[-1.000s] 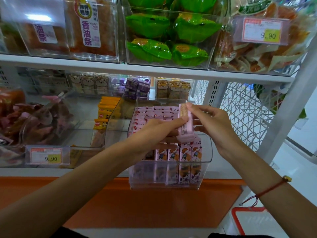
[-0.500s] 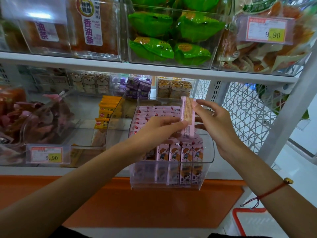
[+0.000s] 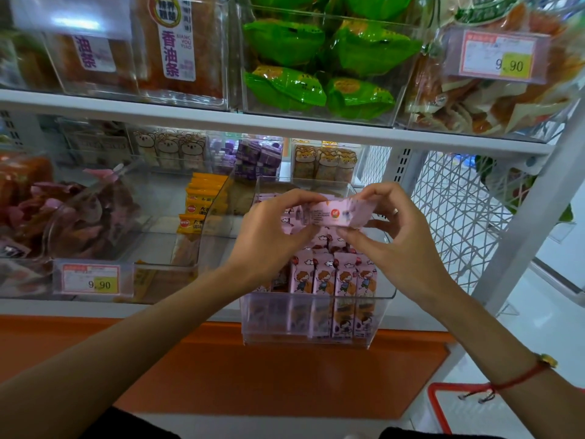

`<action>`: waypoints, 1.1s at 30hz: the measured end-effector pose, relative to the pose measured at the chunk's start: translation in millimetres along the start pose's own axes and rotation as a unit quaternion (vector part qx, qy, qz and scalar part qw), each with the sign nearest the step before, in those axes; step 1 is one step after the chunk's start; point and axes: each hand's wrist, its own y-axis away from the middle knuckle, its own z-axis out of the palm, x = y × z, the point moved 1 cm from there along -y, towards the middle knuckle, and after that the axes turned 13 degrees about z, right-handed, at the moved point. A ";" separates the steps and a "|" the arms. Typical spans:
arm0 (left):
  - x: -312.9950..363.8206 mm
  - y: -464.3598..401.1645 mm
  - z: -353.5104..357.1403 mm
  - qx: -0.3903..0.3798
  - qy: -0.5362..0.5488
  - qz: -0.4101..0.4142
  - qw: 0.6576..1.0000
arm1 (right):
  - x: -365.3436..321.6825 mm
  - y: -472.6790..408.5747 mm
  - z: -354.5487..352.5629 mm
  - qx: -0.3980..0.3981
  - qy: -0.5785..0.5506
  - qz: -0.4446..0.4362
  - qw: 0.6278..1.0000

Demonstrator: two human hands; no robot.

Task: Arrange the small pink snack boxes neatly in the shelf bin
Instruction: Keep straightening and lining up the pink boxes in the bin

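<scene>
pink snack box [image 3: 329, 213] is held lying sideways above the clear shelf bin [image 3: 319, 337], just over the upright rows of matching boxes [image 3: 332, 277] packed in the front. head view, the only one: the left hand [image 3: 269, 236] pinches the left end with fingers on top and thumb underneath, and the right hand [image 3: 402, 239] pinches the right end the same way, fingers curled. it's probably thin card, so very light and stiff enough along its length but easily dented if squeezed on the flat faces. best gripped by the narrow ends or edges, like now. the printed surface looks a bit glossy, so it could slip from a loose pinch. it would likely need standing upright to fit in with the rows below.
</scene>
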 end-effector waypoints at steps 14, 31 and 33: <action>15.4 -0.8 14.7 -0.080 0.023 -0.065 0.994 | 12.8 -11.7 -15.5 0.001 -0.204 0.195 0.959; 5.2 7.0 36.2 -0.246 -0.183 0.004 0.952 | 14.5 -32.5 -30.1 0.052 0.159 0.066 0.984; 5.1 9.2 33.4 -0.218 -0.155 -0.006 0.964 | 12.4 -37.9 -30.9 0.035 0.201 0.057 0.977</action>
